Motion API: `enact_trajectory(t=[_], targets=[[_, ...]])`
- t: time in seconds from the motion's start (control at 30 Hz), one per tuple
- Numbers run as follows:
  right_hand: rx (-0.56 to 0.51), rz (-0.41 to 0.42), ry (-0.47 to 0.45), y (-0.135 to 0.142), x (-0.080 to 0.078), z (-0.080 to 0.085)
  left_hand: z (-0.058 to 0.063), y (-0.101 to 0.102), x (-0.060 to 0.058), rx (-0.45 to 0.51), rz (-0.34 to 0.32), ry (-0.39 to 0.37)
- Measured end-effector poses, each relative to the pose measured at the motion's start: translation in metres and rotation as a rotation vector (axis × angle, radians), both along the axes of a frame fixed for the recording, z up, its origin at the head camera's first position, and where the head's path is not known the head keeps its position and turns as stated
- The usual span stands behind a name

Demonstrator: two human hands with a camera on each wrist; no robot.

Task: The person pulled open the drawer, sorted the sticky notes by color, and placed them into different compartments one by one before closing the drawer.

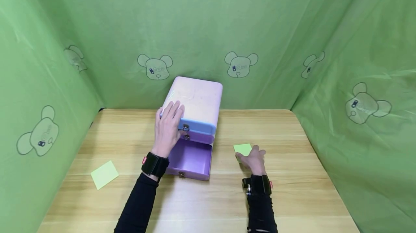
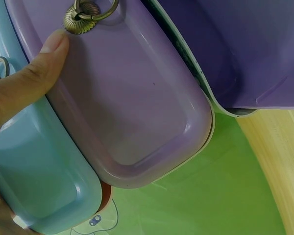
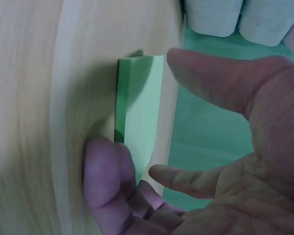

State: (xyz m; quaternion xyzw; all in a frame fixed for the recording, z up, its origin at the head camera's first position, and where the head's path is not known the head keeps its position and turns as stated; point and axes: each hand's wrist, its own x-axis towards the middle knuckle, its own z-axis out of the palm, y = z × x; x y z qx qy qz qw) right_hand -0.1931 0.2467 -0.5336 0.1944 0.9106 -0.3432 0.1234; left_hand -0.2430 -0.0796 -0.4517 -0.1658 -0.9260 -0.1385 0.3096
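Note:
A small chest of drawers (image 1: 197, 97) has a pink top, a blue top drawer (image 1: 203, 127) and a purple middle drawer (image 2: 137, 98). The purple bottom drawer (image 1: 194, 157) is pulled out, its visible inside bare. My left hand (image 1: 166, 132) rests on the chest's front left corner, fingers laid over the top. Its thumb (image 2: 44, 63) presses the middle drawer's front, just by the brass ring pull (image 2: 83, 18). To the right, my right hand (image 1: 252, 159) reaches around a light green sticky-note pad (image 3: 141, 98), with thumb and fingers spread on either side of it.
Another light green pad (image 1: 104, 174) lies left of the chest on the wooden table (image 1: 224, 204). Green cloth (image 1: 198, 20) with printed bear heads encloses the table at the back and both sides. The chest stands close to the back cloth.

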Motion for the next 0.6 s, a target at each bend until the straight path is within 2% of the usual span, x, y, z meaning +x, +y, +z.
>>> enact_trajectory(t=[0.17,0.4,0.6], targets=[[0.024,-0.009,-0.007,-0.0002,-0.0023,-0.0014,-0.0007,0.0009,0.0004,0.005,-0.002,-0.001],[0.002,-0.067,-0.041,0.0045,-0.0082,-0.0036,0.0006,0.0014,0.0006,0.011,0.000,-0.017],[0.005,-0.055,-0.050,0.0088,-0.0075,-0.0046,0.0009,0.0024,0.0009,0.018,-0.004,-0.002]])
